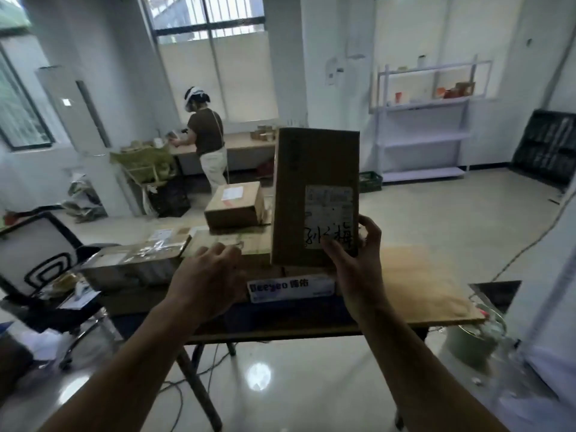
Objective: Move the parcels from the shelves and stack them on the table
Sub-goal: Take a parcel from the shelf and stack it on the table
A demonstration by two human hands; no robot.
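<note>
A tall brown parcel point(307, 169) with a white label and black handwriting stands upright on the stack on the wooden table point(430, 291). My right hand point(358, 260) grips its lower right corner, thumb on the front face. My left hand point(208, 275) hovers with loosely curled fingers over a flat parcel point(246, 244) in the stack and holds nothing. A small cube parcel point(233, 207) sits on top behind. A box with a white and blue "Deeyeo" label point(291, 288) lies under the tall parcel. A taped parcel point(134, 263) lies at the left.
A black office chair point(37, 263) stands at the left of the table. Another person point(207, 141) works at a far desk. White shelves point(424, 120) stand by the back wall. A pale bucket point(470, 341) and cables sit on the floor at the right.
</note>
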